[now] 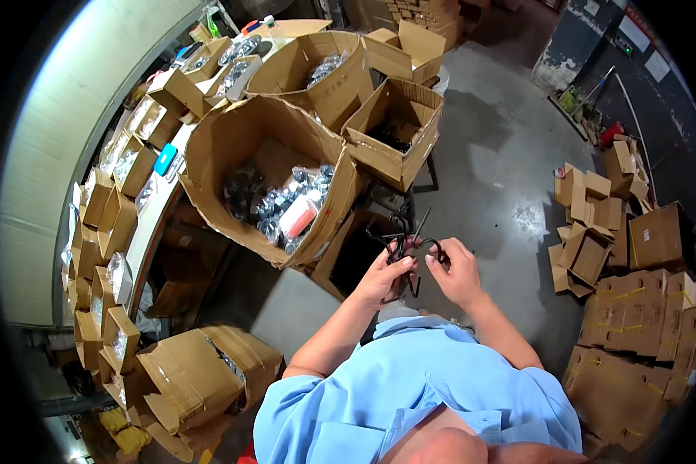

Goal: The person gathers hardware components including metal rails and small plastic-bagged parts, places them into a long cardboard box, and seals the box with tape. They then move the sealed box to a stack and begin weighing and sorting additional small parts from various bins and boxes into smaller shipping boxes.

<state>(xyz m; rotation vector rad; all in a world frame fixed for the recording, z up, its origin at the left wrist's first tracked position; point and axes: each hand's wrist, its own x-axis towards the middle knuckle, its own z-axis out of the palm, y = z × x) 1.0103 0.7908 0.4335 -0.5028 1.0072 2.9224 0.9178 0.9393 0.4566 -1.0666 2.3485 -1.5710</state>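
Observation:
In front of my chest, my left hand (383, 280) is closed around a bundle of thin black cord-like pieces (400, 246), which may be cables. Several curved ends stick up and out of the grip, and one loop bends over toward the right. My right hand (456, 274) is closed, thumb and fingers pinched at that loop's end. What exactly lies between those fingertips is too small to make out. Just beyond my left hand stands a carton with a dark inside (356, 259). Left of it, a large open carton (209, 166) holds clear-bagged dark parts (286, 203) and a pinkish-white packet (298, 216).
Farther off stand another carton with bagged parts (348, 97) and a smaller one with black pieces (390, 166). A curved workbench (156, 213) lined with small boxes runs along the left. Stacked flat cartons (626, 313) and open boxes (584, 255) stand at the right on the grey floor (495, 185).

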